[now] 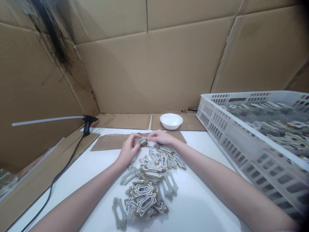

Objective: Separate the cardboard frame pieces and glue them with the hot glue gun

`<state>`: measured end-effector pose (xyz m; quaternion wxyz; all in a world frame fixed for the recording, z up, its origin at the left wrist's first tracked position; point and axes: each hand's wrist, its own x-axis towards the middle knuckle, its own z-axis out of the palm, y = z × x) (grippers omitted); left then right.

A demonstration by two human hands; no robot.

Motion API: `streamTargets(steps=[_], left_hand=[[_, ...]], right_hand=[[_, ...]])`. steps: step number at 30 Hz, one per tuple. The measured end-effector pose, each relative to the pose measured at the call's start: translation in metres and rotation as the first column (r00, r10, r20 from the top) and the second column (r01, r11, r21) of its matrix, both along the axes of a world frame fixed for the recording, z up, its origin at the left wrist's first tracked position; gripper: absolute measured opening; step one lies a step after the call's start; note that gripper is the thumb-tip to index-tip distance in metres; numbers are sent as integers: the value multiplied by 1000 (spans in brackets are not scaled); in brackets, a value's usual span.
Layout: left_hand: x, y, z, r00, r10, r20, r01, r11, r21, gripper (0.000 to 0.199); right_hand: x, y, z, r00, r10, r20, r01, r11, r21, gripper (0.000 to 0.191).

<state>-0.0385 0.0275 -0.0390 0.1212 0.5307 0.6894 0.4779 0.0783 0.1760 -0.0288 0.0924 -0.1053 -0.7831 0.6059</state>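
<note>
Left hand (129, 149): clenched right now on a small grey ornate frame piece (140, 140).
Right hand (160, 137): pinching a white fluffy wad (151, 143) against that piece.
Piece's spot: held over a cardboard sheet (111, 142).
Nearby: brown-and-white scrolled frames (149, 190) heaped on the white table (193, 206).
</note>
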Motion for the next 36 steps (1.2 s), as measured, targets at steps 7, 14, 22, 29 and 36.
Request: streamTargets(steps=[7, 14, 22, 29, 36], left_hand=[[2, -1, 1, 999, 2, -49, -3, 1000, -29, 22], [-6, -2, 7, 912, 336, -233, -336, 941, 42, 23], [-35, -3, 7, 771, 559, -306, -579, 815, 29, 25], [-42, -8, 3, 713, 549, -437, -636, 768, -74, 22], [-40, -10, 7, 691, 517, -505, -619, 784, -45, 21]], right_hand=[[-1, 0, -2, 1000, -6, -3, 6, 1000, -3, 19], [0, -2, -1, 999, -31, -18, 31, 999, -13, 22], [-4, 9, -10, 996, -82, -29, 80, 995, -63, 23], [-3, 10, -11, 994, -110, -24, 107, 989, -103, 23], [-2, 6, -7, 997, -70, -12, 68, 987, -143, 26]])
